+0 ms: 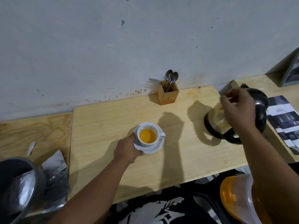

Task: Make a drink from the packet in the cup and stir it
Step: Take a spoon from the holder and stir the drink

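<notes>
Left hand [127,148] gripped saucer [149,148] at its left rim, mid-worktop [103,120]. Cup [148,135] stood on saucer, holding orange liquid. Right hand [239,109] lay over kettle [234,117] near right edge; grip unclear. Spoon holder [168,94] stood at back edge.

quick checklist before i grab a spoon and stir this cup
1. Cup has orange liquid in it: ok.
2. Cup upright on its saucer: ok.
3. Left hand steadying the saucer edge: ok.
4. Right hand free for a spoon: not ok, it is at the glass kettle.
5. Spoons in the wooden holder by the wall: ok.
6. Powder fully dissolved: cannot tell.
</notes>
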